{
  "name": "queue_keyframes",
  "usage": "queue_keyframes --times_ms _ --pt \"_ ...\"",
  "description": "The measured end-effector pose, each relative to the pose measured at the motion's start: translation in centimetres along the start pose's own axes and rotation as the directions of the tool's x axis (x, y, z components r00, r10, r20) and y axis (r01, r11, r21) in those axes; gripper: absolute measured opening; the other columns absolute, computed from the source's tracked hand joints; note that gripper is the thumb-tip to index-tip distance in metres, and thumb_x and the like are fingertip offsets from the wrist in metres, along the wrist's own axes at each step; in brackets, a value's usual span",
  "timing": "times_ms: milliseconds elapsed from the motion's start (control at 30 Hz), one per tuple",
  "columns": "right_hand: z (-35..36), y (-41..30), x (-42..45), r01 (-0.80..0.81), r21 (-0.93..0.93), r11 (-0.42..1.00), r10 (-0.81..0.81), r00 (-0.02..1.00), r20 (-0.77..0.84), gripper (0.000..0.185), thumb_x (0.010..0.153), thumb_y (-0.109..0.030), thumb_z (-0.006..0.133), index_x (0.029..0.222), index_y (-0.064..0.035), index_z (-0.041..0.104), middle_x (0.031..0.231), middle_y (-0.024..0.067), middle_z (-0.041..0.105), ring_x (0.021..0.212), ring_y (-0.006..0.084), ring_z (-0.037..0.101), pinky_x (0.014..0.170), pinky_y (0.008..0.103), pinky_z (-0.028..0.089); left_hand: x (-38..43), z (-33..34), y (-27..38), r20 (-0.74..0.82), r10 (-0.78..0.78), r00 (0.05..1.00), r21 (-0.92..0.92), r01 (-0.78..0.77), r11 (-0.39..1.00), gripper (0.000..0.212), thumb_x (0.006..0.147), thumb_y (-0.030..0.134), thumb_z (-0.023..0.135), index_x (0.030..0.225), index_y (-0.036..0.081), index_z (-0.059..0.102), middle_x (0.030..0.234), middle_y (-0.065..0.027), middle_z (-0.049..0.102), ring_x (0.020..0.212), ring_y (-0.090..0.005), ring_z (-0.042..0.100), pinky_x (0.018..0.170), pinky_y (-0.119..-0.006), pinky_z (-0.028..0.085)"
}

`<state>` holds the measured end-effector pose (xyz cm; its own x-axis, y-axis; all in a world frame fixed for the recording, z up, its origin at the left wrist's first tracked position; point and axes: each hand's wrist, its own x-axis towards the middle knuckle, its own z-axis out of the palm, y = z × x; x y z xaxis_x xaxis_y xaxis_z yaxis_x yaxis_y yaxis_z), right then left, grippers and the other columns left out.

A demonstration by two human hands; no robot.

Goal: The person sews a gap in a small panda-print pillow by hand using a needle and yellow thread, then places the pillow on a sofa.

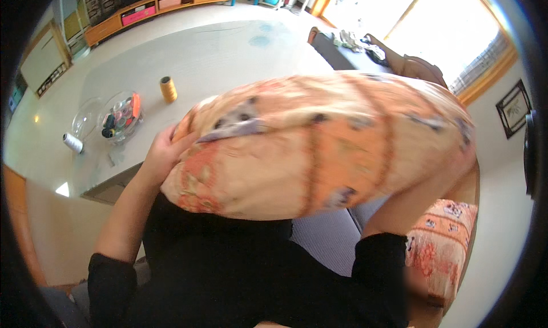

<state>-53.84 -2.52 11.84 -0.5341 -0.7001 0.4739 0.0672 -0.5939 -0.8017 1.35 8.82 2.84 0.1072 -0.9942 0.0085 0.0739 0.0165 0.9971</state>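
A large stuffed pillow (274,161) in a peach and orange patterned cover is held up in front of my body. My left hand (168,150) grips its left end, thumb on top near a grey-purple patch of the print. At the other end, blurred by motion, my right hand (464,161) holds the pillow's right edge; its fingers are partly hidden. Beyond the pillow, on the glass-topped table, stand a cone of yellow thread (168,89) and a clear round container (122,118) of thread spools and small items. A spool of white thread (72,143) is near the table's left edge.
The glass-topped table (197,50) stretches out ahead. A second pillow (439,246) with a similar pattern rests on the grey sofa (327,238) side at my right. Cloth items lie on a dark seat (329,50) by the window. A wooden TV cabinet (175,7) stands far off.
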Motion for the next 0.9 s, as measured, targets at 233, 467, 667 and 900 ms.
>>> queue_keyframes --times_ms 233,467,667,900 --pt "-24.6 -13.4 -14.6 -0.087 -0.76 0.644 -0.661 0.436 -0.61 0.037 0.084 -0.035 0.054 0.095 -0.0002 0.061 0.092 0.0139 0.063 0.08 0.0235 0.059 0.071 0.0325 0.047 3.0 12.4 -0.1 0.463 0.51 0.724 0.247 -0.659 0.711 0.017 0.074 0.012 0.067 0.076 0.001 0.055 0.062 -0.0089 0.047 0.056 -0.0159 0.048 0.05 -0.031 0.039" --pt "-25.5 -6.7 -28.1 -0.261 -0.934 0.246 -0.657 0.663 -0.358 0.042 0.08 -0.031 0.064 0.099 0.0053 0.055 0.096 0.017 0.059 0.086 0.0252 0.057 0.076 0.0337 0.046 -3.0 18.5 -14.9 0.91 0.239 0.34 0.207 -0.869 0.448 0.01 0.064 0.014 0.061 0.072 0.01 0.056 0.07 -0.0077 0.056 0.069 -0.0254 0.059 0.057 -0.035 0.048" --pt "-24.8 3.6 -24.6 -0.266 -0.964 0.004 -0.032 0.963 -0.266 0.049 0.087 -0.032 0.053 0.122 0.0013 0.045 0.119 0.0204 0.049 0.117 0.0275 0.042 0.097 0.0378 0.033 -3.9 21.2 -13.5 0.939 0.339 0.06 -0.073 -0.927 0.368 0.006 0.067 0.014 0.056 0.07 0.009 0.054 0.074 -0.0067 0.053 0.072 -0.0218 0.057 0.056 -0.033 0.048" --pt "-28.4 8.2 -25.3 -0.523 -0.706 -0.477 0.295 0.662 -0.689 0.043 0.087 -0.026 0.053 0.121 -0.0003 0.047 0.116 0.0174 0.052 0.109 0.0259 0.049 0.092 0.0361 0.038 -7.4 13.7 -18.4 0.98 -0.077 0.182 0.128 -0.285 0.95 0.015 0.081 0.012 0.057 0.094 0.006 0.059 0.083 -0.0117 0.062 0.074 -0.0266 0.061 0.066 -0.035 0.049"
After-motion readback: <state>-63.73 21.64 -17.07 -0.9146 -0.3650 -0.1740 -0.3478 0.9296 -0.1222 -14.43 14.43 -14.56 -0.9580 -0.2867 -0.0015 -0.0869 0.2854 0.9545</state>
